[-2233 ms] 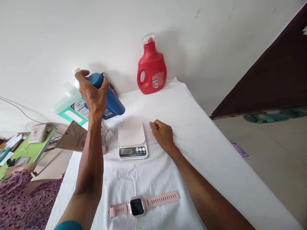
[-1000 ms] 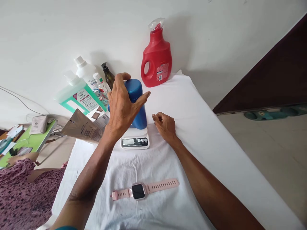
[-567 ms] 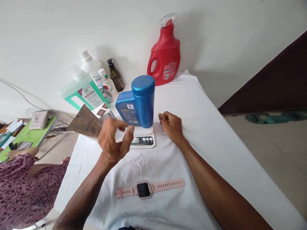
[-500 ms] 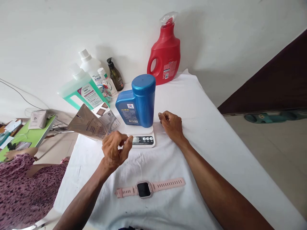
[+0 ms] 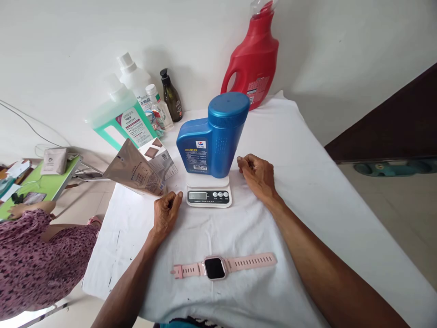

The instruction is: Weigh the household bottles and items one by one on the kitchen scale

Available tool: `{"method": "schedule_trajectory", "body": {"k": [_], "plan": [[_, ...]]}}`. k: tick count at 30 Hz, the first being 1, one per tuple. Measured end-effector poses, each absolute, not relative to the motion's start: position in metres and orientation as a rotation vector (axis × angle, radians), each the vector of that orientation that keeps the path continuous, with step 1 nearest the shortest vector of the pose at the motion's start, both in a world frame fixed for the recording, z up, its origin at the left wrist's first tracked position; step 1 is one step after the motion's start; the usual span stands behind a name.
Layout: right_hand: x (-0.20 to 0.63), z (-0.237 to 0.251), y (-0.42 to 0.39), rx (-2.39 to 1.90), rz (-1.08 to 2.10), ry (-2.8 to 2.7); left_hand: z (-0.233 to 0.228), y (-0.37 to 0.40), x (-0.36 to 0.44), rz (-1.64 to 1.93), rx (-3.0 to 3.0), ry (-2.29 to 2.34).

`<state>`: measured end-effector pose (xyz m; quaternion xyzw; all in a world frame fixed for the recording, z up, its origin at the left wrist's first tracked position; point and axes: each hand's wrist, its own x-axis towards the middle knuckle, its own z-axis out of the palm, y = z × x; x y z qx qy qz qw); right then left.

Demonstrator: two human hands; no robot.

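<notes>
Here in the head view, the blue jug (image 5: 211, 136) stands upright on the plate of the white kitchen scale (image 5: 209, 203), its broad base apparently giving it steady footing, and it sits far enough back that the display (image 5: 198, 195) and buttons face the wearer uncovered. Both hands are off it! The left hand (image 5: 166, 212) rests low by the scale's front left corner, fingers curled in narrow, thumb poking out, nothing visible in its grasp; over on the other flank the right hand (image 5: 258, 175) lies just beside plate and jug, loosely curled and empty as far as it shows. That position probably keeps any extra weight off the plate. Nearer the wearer, the pink watch (image 5: 215, 268) lies flat on the cloth-covered surface (image 5: 307, 182), strap stretched out, clear of the scale. And at the back, the red jug (image 5: 254, 59) and dark pump bottle (image 5: 172, 95) stand near the wall, seemingly parked there to leave the middle to the scale.
</notes>
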<state>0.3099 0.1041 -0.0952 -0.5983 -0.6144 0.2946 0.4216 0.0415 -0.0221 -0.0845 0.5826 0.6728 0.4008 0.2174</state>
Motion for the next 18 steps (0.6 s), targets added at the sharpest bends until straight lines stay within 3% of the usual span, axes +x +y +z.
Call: {"method": "schedule_trajectory", "body": {"k": [18], "plan": [[0.3102,-0.0935,0.1014,-1.496,0.761,-1.53,-0.0829,-0.0222,0.0417,1.02,1.665,1.882]]}}
